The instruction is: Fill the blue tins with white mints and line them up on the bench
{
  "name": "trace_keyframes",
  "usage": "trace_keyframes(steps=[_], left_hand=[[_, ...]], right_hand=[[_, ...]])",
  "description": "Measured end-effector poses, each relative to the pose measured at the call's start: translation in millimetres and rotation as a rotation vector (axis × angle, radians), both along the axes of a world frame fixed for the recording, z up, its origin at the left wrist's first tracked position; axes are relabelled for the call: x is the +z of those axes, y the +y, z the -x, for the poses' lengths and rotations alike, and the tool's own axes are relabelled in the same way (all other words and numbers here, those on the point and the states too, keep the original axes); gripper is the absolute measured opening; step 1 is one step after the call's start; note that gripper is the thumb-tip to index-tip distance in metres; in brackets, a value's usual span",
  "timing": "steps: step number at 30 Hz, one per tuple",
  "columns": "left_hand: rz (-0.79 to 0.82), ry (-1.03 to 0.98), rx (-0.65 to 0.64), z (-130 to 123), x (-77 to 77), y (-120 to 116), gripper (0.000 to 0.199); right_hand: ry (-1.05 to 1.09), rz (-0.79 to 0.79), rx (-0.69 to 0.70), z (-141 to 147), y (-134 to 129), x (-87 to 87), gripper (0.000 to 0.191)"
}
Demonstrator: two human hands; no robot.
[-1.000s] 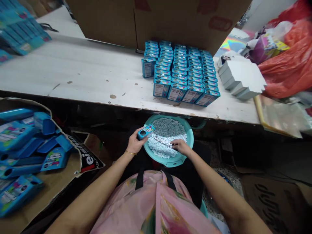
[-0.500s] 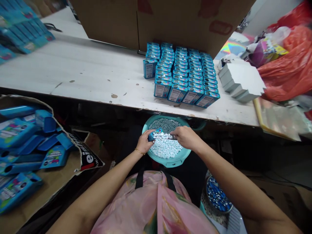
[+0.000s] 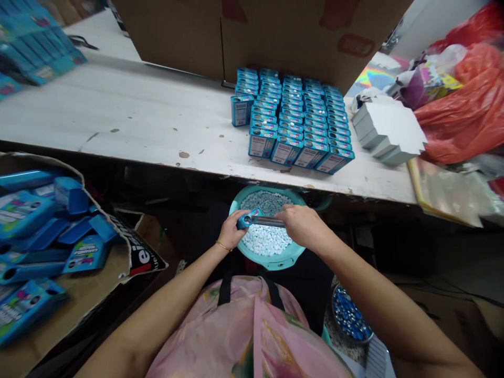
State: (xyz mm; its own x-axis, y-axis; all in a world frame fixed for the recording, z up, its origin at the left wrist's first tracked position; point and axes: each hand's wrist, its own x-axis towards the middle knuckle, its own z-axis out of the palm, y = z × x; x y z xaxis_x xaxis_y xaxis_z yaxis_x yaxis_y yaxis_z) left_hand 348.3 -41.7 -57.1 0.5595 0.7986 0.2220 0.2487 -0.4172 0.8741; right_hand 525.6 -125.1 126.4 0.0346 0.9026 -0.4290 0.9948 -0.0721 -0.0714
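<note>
My left hand [image 3: 231, 230] is closed around a small blue box [image 3: 245, 219], held over a turquoise basin [image 3: 281, 262] of small white candies [image 3: 268, 240]. My right hand [image 3: 301, 224] grips a metal scoop [image 3: 268, 221], whose far end is at the box's opening. Few if any candies show in the scoop. Both hands are above the basin, with the scoop spanning the gap between them.
Rows of upright blue boxes [image 3: 289, 151] stand on the white table [image 3: 149, 121], beside white cartons [image 3: 388, 128]. A large cardboard box [image 3: 275, 37] is behind. Loose blue boxes [image 3: 27, 212] fill a carton at left. A bowl of blue pieces [image 3: 350, 315] sits lower right.
The white candies that filled the scoop are gone from it, and its dark metal trough now shows. The blue box has tilted slightly in my left hand.
</note>
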Motion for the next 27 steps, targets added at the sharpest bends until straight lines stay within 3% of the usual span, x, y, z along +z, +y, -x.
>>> trace_keyframes(steps=[4, 7, 9, 12, 14, 18, 21, 24, 27], left_hand=[[-0.007, -0.022, 0.016, 11.2, 12.4, -4.5, 0.045], [-0.001, -0.033, 0.049, 26.8, 38.3, 0.0, 0.042], [0.008, -0.048, 0.15, 37.0, 59.0, 14.9, 0.042], [0.002, -0.146, 0.35, 42.3, 84.0, 61.2, 0.05], [0.009, -0.232, 0.395, 35.0, 93.2, 105.8, 0.052], [0.078, -0.301, 0.322, -5.9, 98.6, 202.2, 0.049], [0.055, -0.21, 0.233, -48.2, 101.0, 258.3, 0.049], [0.009, -0.064, 0.3, -85.6, 105.0, 291.4, 0.056], [0.006, 0.034, 0.427, -102.7, 107.5, 302.6, 0.069]], right_hand=[[0.068, -0.163, -0.096, -27.8, -15.7, -11.3, 0.035], [0.144, -0.21, -0.208, -50.8, -33.1, -36.0, 0.033], [0.225, -0.208, -0.279, -62.0, -45.5, -57.3, 0.032], [0.382, -0.226, -0.405, -70.6, -60.1, -88.1, 0.032], [0.491, -0.261, -0.465, -71.5, -65.8, -104.7, 0.032], [0.632, -0.314, -0.552, -65.1, -70.3, -128.7, 0.033], [0.709, -0.333, -0.603, -55.5, -68.6, -138.9, 0.031], [0.772, -0.327, -0.603, -43.5, -61.4, -140.2, 0.031], [0.789, -0.314, -0.598, -33.3, -50.5, -140.3, 0.033]])
